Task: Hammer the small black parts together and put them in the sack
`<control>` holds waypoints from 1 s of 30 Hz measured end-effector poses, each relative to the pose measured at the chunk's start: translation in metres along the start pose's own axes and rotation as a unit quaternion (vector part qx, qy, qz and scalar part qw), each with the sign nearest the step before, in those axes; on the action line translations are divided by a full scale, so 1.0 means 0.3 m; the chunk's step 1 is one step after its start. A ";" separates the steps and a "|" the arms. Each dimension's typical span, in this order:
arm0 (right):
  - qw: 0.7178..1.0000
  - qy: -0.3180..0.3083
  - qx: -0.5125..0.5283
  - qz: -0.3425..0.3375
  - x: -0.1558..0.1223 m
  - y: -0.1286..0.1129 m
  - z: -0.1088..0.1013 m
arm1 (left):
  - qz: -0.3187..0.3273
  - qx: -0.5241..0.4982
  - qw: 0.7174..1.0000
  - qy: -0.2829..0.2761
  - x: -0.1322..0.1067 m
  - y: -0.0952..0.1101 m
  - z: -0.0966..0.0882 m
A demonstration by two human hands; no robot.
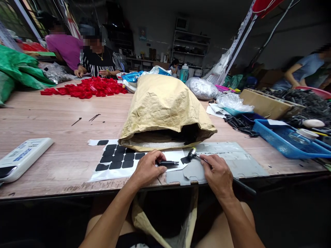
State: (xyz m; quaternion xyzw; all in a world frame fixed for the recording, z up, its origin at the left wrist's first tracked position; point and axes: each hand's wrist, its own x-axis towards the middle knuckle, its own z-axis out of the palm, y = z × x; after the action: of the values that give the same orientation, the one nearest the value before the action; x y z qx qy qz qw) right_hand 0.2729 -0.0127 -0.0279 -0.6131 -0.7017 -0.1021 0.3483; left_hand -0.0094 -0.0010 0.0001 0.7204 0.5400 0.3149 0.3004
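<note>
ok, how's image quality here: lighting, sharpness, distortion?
Head view: left hand and right hand well lit, fairly sharp; head view: sack mouth in deep shadow, back shelf dim; head view: wide-angle stretch toward the edges, e.g. blue tray; head view: pixel blocks over co-workers' heads.

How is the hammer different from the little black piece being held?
The hammer is longer than the black piece. The hammer slants; the black piece points nearly straight sideways. The hammer has a yellow end, while the black piece looks all black. Both are held: hammer by the right hand, black piece by the left hand.
</note>
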 end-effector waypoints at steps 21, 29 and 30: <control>0.994 0.062 -0.085 -0.008 -0.025 -0.014 0.038 | 0.036 0.030 0.999 -0.011 -0.006 -0.008 -0.002; 0.994 0.066 -0.084 -0.019 -0.025 -0.006 0.043 | 0.064 0.053 0.996 -0.012 -0.004 -0.020 0.000; 0.994 0.065 -0.085 -0.016 -0.025 -0.007 0.042 | 0.067 0.054 0.996 -0.011 -0.005 -0.023 0.001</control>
State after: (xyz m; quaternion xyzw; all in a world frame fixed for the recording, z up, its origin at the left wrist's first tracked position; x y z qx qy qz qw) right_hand 0.2664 -0.0119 -0.0413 -0.6210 -0.6762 -0.2064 0.3383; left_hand -0.0134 -0.0010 -0.0056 0.7731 0.5039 0.2970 0.2452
